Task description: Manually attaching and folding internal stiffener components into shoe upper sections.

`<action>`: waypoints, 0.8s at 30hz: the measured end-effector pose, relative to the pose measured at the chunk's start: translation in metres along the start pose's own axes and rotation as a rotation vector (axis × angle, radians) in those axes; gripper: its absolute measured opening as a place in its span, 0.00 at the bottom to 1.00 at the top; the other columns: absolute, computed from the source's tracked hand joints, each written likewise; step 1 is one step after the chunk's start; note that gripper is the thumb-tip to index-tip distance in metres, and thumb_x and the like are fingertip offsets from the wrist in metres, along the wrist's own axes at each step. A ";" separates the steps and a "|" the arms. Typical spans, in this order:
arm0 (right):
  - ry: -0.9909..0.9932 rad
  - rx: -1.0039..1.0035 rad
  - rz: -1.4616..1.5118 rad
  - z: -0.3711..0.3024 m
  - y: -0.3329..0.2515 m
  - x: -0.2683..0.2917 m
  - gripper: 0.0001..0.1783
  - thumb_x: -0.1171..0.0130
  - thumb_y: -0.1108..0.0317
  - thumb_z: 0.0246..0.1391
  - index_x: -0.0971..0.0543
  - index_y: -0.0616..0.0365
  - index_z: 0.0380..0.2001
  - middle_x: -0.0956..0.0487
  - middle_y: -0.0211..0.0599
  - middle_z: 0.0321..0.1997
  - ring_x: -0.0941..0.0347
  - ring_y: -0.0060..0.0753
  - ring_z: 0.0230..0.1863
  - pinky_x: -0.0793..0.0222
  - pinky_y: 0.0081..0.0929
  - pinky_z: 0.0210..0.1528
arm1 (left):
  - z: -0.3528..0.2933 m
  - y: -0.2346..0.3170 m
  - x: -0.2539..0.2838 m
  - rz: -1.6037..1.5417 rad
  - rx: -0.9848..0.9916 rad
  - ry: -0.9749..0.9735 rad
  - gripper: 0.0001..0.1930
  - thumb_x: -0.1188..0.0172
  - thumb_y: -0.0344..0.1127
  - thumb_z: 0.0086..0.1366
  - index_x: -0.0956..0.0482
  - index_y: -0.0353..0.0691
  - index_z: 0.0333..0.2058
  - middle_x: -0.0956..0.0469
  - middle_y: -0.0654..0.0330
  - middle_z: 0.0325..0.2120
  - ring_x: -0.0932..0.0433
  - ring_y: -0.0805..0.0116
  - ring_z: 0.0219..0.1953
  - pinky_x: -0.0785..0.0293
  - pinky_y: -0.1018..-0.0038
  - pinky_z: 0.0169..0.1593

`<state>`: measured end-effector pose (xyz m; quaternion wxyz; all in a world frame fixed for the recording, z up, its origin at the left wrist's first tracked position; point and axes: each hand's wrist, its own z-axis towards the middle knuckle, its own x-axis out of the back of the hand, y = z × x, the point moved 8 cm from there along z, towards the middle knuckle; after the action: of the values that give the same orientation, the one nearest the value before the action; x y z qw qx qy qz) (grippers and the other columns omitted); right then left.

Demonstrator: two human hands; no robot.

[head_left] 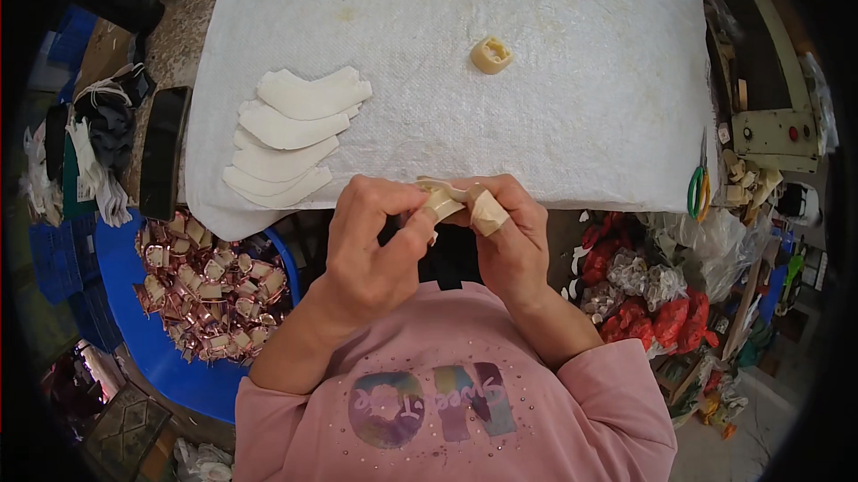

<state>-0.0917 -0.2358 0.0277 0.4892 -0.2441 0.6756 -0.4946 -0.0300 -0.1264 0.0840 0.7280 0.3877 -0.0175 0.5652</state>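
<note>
My left hand (377,227) and my right hand (511,236) meet at the near edge of the white-covered table. Between their fingertips is a small cream curved piece (444,203), pinched from both sides; its exact kind I cannot make out. Beige tape wraps my right thumb. To the left, several off-white curved cut pieces (290,129) lie overlapped in a fanned row. A roll of beige tape (491,56) stands farther off, beyond the hands.
White woven sheeting (554,125) covers the table. Scissors (697,192) with green and orange handles sit at its right edge. A blue tub (192,384) of shiny pink parts (210,290) stands low left, near a dark phone (165,153). Red and clear plastic bags (666,317) lie low right.
</note>
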 end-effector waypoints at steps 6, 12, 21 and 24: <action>-0.078 0.048 -0.507 0.009 -0.010 -0.009 0.15 0.55 0.67 0.62 0.27 0.67 0.43 0.21 0.41 0.37 0.23 0.29 0.37 0.27 0.26 0.41 | 0.001 -0.002 -0.005 0.139 0.103 -0.068 0.11 0.41 0.16 0.44 0.27 0.31 0.29 0.28 0.53 0.31 0.29 0.62 0.29 0.33 0.74 0.28; -0.204 -0.188 -0.260 0.034 0.003 0.008 0.15 0.44 0.63 0.56 0.24 0.64 0.42 0.22 0.37 0.37 0.25 0.27 0.40 0.29 0.23 0.43 | -0.015 -0.028 0.000 -0.254 0.318 0.013 0.06 0.44 0.17 0.57 0.31 0.34 0.28 0.27 0.50 0.34 0.24 0.60 0.37 0.27 0.72 0.37; -0.418 -0.174 -0.287 0.038 0.005 -0.003 0.18 0.36 0.71 0.48 0.26 0.64 0.42 0.23 0.38 0.35 0.25 0.25 0.36 0.26 0.24 0.41 | -0.006 -0.014 -0.004 -0.325 0.158 -0.078 0.11 0.45 0.11 0.50 0.35 0.32 0.24 0.26 0.48 0.33 0.25 0.61 0.31 0.28 0.76 0.30; -0.357 -0.239 -0.307 0.040 0.009 -0.002 0.17 0.38 0.70 0.49 0.27 0.64 0.43 0.22 0.37 0.33 0.25 0.24 0.33 0.26 0.23 0.38 | -0.008 -0.018 -0.003 -0.262 0.234 -0.063 0.09 0.42 0.16 0.54 0.32 0.35 0.28 0.26 0.50 0.34 0.26 0.66 0.30 0.32 0.80 0.31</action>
<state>-0.0533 -0.2477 0.0188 0.4878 -0.4833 0.5872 -0.4286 -0.0188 -0.1256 0.0671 0.7443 0.4864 0.0763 0.4511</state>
